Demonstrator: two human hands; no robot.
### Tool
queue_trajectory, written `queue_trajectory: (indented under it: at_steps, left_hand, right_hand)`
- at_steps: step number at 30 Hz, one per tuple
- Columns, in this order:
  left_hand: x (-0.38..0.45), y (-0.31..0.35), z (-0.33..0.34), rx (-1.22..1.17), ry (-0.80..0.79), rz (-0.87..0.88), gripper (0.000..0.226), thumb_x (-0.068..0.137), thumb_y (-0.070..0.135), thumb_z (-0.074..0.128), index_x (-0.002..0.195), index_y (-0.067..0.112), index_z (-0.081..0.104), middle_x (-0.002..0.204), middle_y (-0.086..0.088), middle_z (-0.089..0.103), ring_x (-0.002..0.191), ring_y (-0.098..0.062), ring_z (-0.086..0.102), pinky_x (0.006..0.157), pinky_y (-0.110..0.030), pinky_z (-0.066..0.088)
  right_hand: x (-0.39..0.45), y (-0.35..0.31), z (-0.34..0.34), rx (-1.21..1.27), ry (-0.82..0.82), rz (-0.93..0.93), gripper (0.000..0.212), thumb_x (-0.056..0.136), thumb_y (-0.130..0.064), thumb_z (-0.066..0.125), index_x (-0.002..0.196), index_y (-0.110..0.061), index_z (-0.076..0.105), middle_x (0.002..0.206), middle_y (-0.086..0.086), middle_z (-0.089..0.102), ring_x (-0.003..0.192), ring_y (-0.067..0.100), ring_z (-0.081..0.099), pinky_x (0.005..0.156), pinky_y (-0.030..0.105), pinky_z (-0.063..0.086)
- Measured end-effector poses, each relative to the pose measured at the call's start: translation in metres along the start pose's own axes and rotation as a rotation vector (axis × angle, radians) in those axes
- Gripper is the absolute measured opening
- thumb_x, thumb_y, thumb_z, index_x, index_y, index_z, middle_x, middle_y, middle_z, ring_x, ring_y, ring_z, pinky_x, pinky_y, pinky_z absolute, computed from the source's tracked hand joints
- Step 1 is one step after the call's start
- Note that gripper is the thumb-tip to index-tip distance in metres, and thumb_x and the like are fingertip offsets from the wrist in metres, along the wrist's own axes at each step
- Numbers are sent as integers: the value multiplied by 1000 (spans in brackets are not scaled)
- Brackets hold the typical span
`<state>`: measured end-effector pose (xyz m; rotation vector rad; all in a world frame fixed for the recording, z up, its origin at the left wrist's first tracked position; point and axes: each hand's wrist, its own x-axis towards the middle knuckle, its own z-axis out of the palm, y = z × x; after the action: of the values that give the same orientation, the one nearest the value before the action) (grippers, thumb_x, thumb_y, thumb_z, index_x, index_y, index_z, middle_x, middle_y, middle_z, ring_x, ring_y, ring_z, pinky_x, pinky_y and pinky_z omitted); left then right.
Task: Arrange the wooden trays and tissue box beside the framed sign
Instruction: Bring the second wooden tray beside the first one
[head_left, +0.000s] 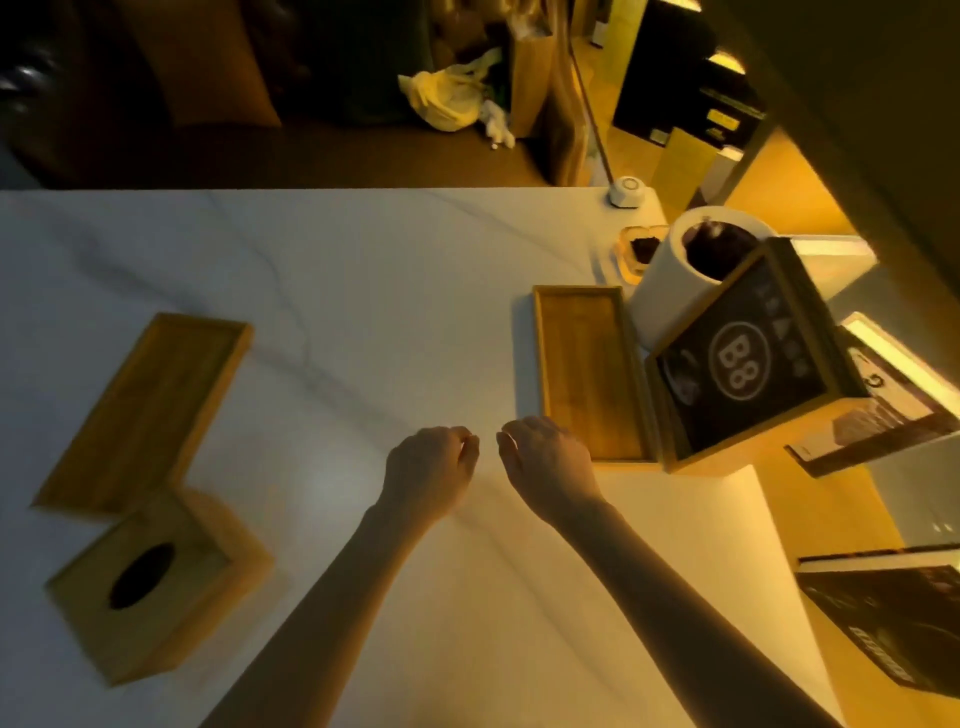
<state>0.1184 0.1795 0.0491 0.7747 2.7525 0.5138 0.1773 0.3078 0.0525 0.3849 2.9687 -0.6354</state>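
Observation:
One wooden tray (589, 371) lies flat against the left side of the framed sign (748, 358), a dark panel marked "B8" in a wooden frame. A second wooden tray (143, 410) lies at the table's left. Touching its near end sits the wooden tissue box (161, 582) with a dark oval slot on top. My left hand (431, 470) hovers over the table's middle, fingers loosely curled and holding nothing. My right hand (548, 460) is just beside it, at the near left corner of the right tray, fingers curled and apart, holding nothing.
The white marble table (337, 270) carries a white cylinder (675, 270) behind the sign, a glass ashtray (636, 249) and a small white device (628, 191) at the far right. Books or boxes (893, 618) stand on the right. Beyond the far edge lies dark floor with bags.

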Motion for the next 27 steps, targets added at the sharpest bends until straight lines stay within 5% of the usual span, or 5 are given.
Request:
queue_trajectory:
  at_steps: [9, 14, 20, 23, 27]
  left_hand:
    - [-34, -121, -79, 10, 154, -166, 34, 93, 26, 36, 85, 4, 60, 63, -1, 52, 60, -19, 50, 52, -25, 38]
    - [-46, -194, -110, -65, 190, -230, 32, 93, 26, 37, 118, 10, 50, 119, -14, 60, 106, -27, 57, 88, -38, 47]
    - [-50, -282, -129, -35, 205, -311, 23, 92, 22, 36, 99, 7, 52, 98, -14, 59, 85, -26, 56, 70, -36, 43]
    - [-50, -321, -126, -31, 209, -338, 30, 91, 18, 37, 116, 4, 45, 117, -18, 55, 105, -34, 53, 85, -46, 48]
    - [-51, -360, -115, -40, 148, -437, 35, 92, 20, 36, 121, 2, 42, 122, -23, 51, 108, -37, 50, 88, -50, 47]
  right_hand:
    - [23, -123, 20, 4, -28, -126, 35, 98, -28, 32, 119, -12, 55, 123, 5, 61, 112, 20, 55, 97, 32, 42]
    - [42, -191, 50, 1, -60, -149, 38, 98, -28, 31, 129, -10, 45, 136, 7, 50, 126, 23, 43, 103, 35, 38]
    - [66, -249, 87, 71, -120, -114, 39, 98, -25, 33, 133, -11, 42, 142, 6, 45, 132, 22, 37, 107, 36, 33]
    - [76, -266, 104, 104, -154, -79, 41, 98, -24, 35, 136, -10, 37, 143, 7, 43, 133, 23, 35, 108, 37, 32]
    - [93, -283, 125, 196, -253, 22, 40, 96, -24, 38, 133, -8, 41, 132, 13, 52, 121, 27, 48, 101, 38, 41]
